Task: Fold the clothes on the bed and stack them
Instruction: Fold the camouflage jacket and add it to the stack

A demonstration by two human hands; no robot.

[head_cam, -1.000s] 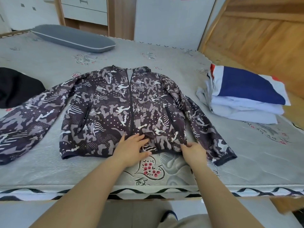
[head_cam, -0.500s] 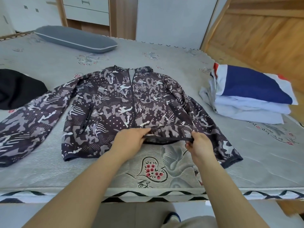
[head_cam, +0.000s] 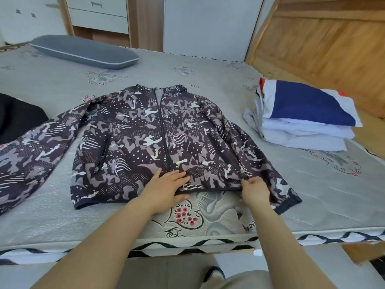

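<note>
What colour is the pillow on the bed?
Grey pillow with a pale piping line, seen in the head view.

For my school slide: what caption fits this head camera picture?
Left hand presses flat on the camouflage jacket while right hand pinches its hem, beside folded clothes.

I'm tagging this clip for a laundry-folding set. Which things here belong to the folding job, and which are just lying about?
Part of the job:
camouflage jacket
folded stack
black garment
left hand, flat on the hem
right hand, pinching the hem

Lying about:
grey pillow
drawers
</note>
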